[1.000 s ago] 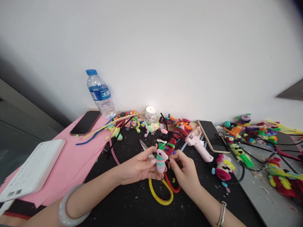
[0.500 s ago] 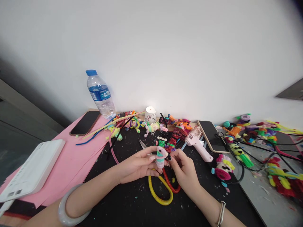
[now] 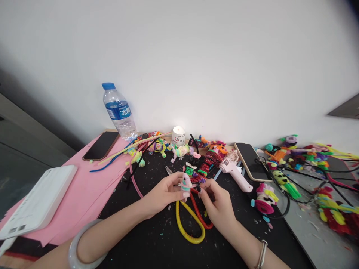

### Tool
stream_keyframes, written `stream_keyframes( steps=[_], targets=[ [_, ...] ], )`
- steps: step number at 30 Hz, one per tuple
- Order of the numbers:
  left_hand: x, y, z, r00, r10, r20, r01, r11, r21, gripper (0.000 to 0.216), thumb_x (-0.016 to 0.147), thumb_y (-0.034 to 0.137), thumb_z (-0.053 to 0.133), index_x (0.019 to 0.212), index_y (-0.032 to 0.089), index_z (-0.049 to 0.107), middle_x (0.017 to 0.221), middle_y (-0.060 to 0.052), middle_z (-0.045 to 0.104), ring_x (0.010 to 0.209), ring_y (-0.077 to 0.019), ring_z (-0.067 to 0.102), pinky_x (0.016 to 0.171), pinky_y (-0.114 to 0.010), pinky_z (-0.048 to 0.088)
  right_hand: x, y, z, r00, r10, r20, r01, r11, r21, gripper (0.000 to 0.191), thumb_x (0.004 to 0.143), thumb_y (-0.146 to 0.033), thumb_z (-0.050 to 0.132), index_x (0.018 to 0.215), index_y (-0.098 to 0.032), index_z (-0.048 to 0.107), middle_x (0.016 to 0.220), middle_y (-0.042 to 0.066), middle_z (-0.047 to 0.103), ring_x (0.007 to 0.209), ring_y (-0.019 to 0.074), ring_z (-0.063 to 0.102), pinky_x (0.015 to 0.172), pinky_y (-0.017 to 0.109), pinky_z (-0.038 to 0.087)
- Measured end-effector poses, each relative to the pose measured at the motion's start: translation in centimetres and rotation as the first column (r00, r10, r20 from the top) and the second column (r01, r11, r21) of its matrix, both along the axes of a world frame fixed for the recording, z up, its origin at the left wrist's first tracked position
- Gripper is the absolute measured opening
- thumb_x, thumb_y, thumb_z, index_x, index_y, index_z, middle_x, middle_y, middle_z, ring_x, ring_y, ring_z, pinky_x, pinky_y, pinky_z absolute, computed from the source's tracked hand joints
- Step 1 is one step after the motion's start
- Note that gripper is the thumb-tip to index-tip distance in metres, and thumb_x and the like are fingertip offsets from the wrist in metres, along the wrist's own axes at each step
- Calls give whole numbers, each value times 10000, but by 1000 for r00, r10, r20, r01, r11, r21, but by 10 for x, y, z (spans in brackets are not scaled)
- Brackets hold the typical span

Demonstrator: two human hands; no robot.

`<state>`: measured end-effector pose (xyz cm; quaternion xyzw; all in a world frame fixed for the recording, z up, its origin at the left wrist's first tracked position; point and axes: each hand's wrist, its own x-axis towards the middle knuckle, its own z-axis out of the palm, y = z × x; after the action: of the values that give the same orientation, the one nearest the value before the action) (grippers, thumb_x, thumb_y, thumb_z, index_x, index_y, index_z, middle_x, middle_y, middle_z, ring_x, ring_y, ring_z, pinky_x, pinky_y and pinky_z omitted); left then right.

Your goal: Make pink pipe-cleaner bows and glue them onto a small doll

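Observation:
My left hand (image 3: 165, 195) is closed around a small fuzzy pipe-cleaner figure (image 3: 186, 182) in pale pink, white and teal, with its lower part covered by the fingers. Close on its right, my right hand (image 3: 220, 201) pinches what looks like the end of a pale pink pipe-cleaner strand (image 3: 194, 185) coming off the figure; the fingertips partly hide it. Below both hands lie scissors (image 3: 193, 240) with one yellow and one red handle loop, their blades pointing away past my left hand. A green-and-white pipe-cleaner piece (image 3: 190, 170) lies just beyond the figure.
Behind my hands stand a paper cup (image 3: 178, 136) and a water bottle (image 3: 119, 112). A pink glue gun (image 3: 237, 173) and a phone (image 3: 252, 160) lie to the right, near more pipe-cleaner figures (image 3: 265, 198). At left, pink paper (image 3: 84, 186) carries another phone (image 3: 101, 145) and a white device (image 3: 39, 201).
The figure has tipped and sunk a little in my left hand, whose thumb now lies across its front. My right fingers have shifted slightly beside it. Everything else stays put.

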<state>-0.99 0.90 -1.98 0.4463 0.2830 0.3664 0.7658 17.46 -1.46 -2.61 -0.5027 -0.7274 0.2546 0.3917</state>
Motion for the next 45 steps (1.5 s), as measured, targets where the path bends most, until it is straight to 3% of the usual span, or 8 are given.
stream_keyframes(
  steps=[5,10,15,27,45],
  targets=[
    [1,1,-6,992,110,-60,-103,989,106,376,741,109,653,1067,202,491,867,1,551,787,-128,580,728,-270,448,-1,-3,3,1000,7,25,-10,993,115,104,856,-152,443,770,-190,487,647,-15,532,550,108,502,523,197,387],
    [0,0,-6,987,158,-23,-155,983,96,334,722,95,667,941,199,438,809,13,599,717,-122,599,692,-278,463,-1,-4,4,1000,-12,29,8,988,155,136,850,-145,451,724,-195,449,607,-34,476,507,95,449,484,187,355],
    [1,0,-3,988,151,-46,-146,985,93,250,731,117,657,858,172,449,795,-6,622,677,-118,597,661,-269,463,-1,-4,2,1000,-14,3,14,993,113,120,845,-145,455,735,-191,467,599,-37,465,502,96,431,480,195,343],
    [0,-1,-1,988,151,-18,-149,986,69,276,722,139,673,884,177,453,797,-10,649,668,-125,609,673,-275,468,0,-4,1,995,52,-88,-60,994,-91,103,862,-201,444,784,-185,508,638,-10,484,555,124,427,516,228,353],
    [1,-1,1,985,170,-19,-168,983,72,287,714,131,681,893,171,460,793,-17,667,663,-127,616,667,-275,469,1,-3,3,996,59,-70,-64,996,-69,97,852,-197,453,776,-184,511,618,-20,473,534,118,423,505,226,345]
  ],
)
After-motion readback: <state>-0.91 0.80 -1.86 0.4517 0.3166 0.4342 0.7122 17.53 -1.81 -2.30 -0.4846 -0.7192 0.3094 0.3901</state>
